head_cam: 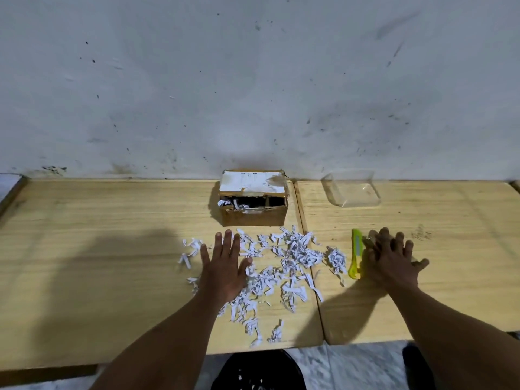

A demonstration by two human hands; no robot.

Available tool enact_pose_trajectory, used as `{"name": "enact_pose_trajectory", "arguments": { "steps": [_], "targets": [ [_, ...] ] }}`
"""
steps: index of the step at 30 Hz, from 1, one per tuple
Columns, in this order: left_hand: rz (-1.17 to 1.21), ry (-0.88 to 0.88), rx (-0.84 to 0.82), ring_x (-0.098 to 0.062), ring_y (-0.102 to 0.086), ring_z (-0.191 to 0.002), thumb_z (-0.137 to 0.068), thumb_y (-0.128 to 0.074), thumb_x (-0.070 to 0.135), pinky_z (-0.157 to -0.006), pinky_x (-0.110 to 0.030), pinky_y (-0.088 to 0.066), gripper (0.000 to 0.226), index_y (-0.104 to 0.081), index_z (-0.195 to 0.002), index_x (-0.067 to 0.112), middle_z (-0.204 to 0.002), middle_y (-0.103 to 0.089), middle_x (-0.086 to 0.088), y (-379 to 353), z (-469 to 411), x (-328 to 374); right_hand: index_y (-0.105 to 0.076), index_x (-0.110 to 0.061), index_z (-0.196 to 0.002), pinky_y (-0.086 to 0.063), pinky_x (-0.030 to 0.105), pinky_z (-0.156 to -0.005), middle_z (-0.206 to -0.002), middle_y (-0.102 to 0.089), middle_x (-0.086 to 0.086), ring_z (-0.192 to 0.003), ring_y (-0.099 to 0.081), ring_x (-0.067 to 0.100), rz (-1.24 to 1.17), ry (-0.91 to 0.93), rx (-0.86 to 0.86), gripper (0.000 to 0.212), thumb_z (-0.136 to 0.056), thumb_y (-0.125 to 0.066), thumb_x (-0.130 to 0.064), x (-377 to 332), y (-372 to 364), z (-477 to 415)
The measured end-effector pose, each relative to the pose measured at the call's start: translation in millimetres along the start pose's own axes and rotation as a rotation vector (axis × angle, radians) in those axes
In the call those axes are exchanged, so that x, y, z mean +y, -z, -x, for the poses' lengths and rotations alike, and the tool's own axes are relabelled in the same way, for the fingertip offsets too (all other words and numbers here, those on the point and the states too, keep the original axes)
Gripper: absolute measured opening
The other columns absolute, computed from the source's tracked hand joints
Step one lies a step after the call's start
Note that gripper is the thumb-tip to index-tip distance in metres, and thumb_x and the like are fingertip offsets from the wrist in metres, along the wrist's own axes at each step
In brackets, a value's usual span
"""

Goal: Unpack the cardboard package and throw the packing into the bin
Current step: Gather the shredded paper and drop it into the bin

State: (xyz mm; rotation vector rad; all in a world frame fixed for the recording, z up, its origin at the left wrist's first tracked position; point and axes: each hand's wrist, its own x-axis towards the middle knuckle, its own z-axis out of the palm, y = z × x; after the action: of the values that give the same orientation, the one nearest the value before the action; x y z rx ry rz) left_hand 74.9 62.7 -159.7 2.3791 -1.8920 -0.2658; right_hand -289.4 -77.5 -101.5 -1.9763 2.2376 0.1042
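Left hand [225, 266] flat on shreds [298, 254]; box [254, 218] crosswise, opening facing person.

Bare forearms [168, 333], uncovered from wrist to the lower edge of view. Bare left hand [225, 266] and right hand [391, 257] alike. Beneath the right hand's forearm, something dark [416, 364], possibly clothing, too cropped to tell.

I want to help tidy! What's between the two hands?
Head view: shredded paper and a yellow-green cutter lie between left hand and right hand.
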Motion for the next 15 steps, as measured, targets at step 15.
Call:
{"name": "enact_pose_trajectory", "arguments": {
  "steps": [15],
  "targets": [
    [0.254, 0.012, 0.296, -0.020, -0.027, -0.145, -0.098, -0.027, 0.043, -0.118, -0.054, -0.009, 0.052, -0.043, -0.144, 0.022, -0.151, -0.042, -0.005, 41, 7, -43, -0.027, -0.024, -0.154, -0.007, 0.040, -0.122, -0.163, -0.021, 0.001, -0.150, -0.009, 0.014, -0.349, 0.652, -0.039, 0.064, -0.099, -0.022, -0.055, -91, -34, 38]
  ]
}}
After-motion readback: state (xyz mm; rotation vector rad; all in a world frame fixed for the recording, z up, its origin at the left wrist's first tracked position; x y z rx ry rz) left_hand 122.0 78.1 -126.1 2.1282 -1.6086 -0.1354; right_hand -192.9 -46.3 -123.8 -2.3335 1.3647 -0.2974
